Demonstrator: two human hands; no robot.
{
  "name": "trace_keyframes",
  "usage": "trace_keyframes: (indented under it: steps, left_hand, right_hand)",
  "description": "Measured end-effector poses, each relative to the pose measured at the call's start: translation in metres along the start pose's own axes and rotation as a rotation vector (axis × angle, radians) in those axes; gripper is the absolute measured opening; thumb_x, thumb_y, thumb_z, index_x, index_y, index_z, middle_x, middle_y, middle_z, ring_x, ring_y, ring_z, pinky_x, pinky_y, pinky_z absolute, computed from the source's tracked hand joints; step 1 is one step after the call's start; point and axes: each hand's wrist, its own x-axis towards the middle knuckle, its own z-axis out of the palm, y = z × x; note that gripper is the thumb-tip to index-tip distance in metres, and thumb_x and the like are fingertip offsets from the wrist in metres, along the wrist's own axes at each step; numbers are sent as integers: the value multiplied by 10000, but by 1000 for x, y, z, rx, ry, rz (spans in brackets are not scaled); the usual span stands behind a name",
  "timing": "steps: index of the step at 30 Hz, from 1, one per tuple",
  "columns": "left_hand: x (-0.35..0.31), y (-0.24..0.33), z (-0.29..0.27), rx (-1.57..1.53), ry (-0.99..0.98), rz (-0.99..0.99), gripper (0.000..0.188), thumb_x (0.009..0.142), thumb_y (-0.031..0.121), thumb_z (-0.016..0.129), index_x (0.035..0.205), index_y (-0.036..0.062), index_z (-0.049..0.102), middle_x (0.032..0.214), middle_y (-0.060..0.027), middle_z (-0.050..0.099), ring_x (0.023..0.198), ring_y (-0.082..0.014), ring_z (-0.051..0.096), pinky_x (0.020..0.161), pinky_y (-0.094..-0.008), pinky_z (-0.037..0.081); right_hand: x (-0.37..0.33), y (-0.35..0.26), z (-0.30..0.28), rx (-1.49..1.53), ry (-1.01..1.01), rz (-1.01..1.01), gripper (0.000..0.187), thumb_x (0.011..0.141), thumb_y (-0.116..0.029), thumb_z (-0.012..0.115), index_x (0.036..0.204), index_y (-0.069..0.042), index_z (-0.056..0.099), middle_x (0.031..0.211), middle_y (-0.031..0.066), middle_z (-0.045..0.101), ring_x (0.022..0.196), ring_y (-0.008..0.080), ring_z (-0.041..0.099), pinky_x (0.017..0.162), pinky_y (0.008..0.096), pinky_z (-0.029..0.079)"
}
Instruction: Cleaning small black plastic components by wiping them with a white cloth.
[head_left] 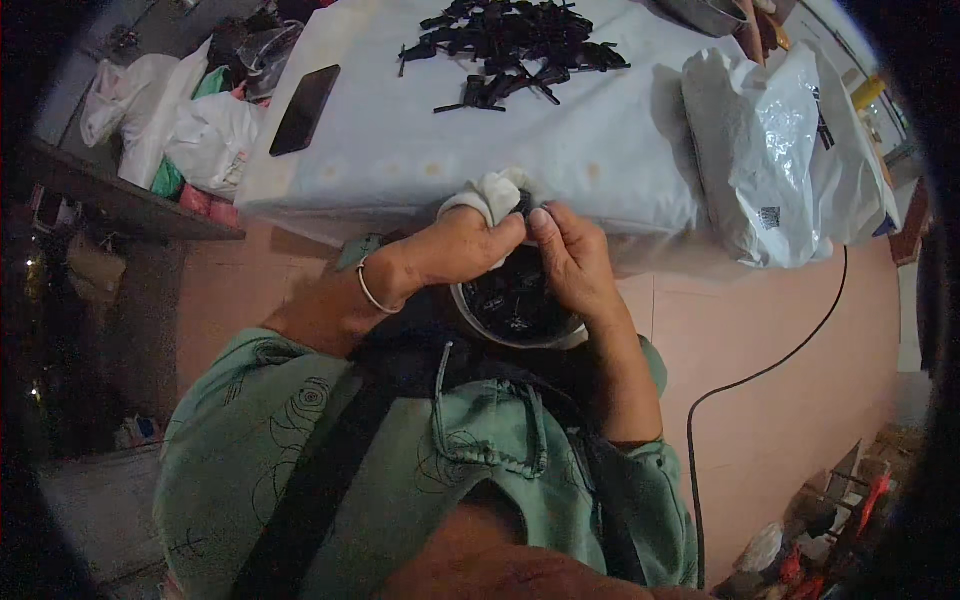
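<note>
1. Head view: looks down on the left grip (pixel 465 245) and the right grip (pixel 578 260), nearly meeting just before the near edge of the white-covered bench (pixel 400 155).
2. Clutches a bunched white cloth (pixel 490 196) in the left grip, with a pale bangle (pixel 372 290) on the wrist behind it.
3. Pinches a small black piece (pixel 526 204) between thumb and fingers of the right grip, close against the white cloth; cannot tell its full shape, mostly hidden.
4. Directly below both grips, a round bowl (pixel 462 315) with a pale rim, holding dark pieces (pixel 512 295).
5. Beyond both grips, on the bench, a loose pile of black parts (pixel 510 45) with thin stems poking out.
6. Beyond and left of the left grip, a dark phone (pixel 304 110) lying flat on the bench; farther left, white plastic bags (pixel 210 140).
7. Right of the right grip, a large pale plastic bag (pixel 765 160) at the bench's side, and a black cable (pixel 760 375) curving over the pinkish floor (pixel 780 430).
</note>
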Motion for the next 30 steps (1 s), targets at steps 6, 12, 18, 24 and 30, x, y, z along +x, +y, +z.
trace_keyframes:
  steps: [6,12,18,24,30]
  left_hand:
    - [-2,5,-3,-117,-104,-93,251,797,168,460,986,4,483,862,-135,535,810,-233,518,726,-330,418]
    - [0,1,-5,42,-204,27,363,846,148,449,1178,11,391,871,-11,492,792,-94,456,690,-246,414]
    - [-5,-8,-2,-170,-86,-208,252,805,157,433,1012,19,477,822,-143,540,769,-255,523,715,-342,416]
    - [-3,-6,3,-32,38,14,255,793,142,426,1007,13,477,829,-163,540,768,-295,532,728,-357,420]
    - [-5,-4,9,411,58,264,218,800,160,435,941,7,497,895,-228,531,856,-382,513,753,-397,413]
  right_hand:
    - [-1,2,-2,149,19,76,166,873,-153,506,784,-17,538,724,-36,521,687,35,443,614,194,389]
    - [-3,-6,3,228,25,39,160,875,-158,503,791,-29,544,728,-53,503,681,32,426,600,188,371]
    - [-4,-5,-2,121,14,3,236,901,-216,451,800,-17,528,696,-47,476,677,43,394,598,198,358]
    - [-2,-3,7,85,-30,-77,259,886,-215,452,754,7,475,572,124,431,535,163,388,523,300,379]
    - [-2,-6,13,70,42,12,256,889,-210,443,777,13,496,584,126,453,543,158,392,537,299,387]
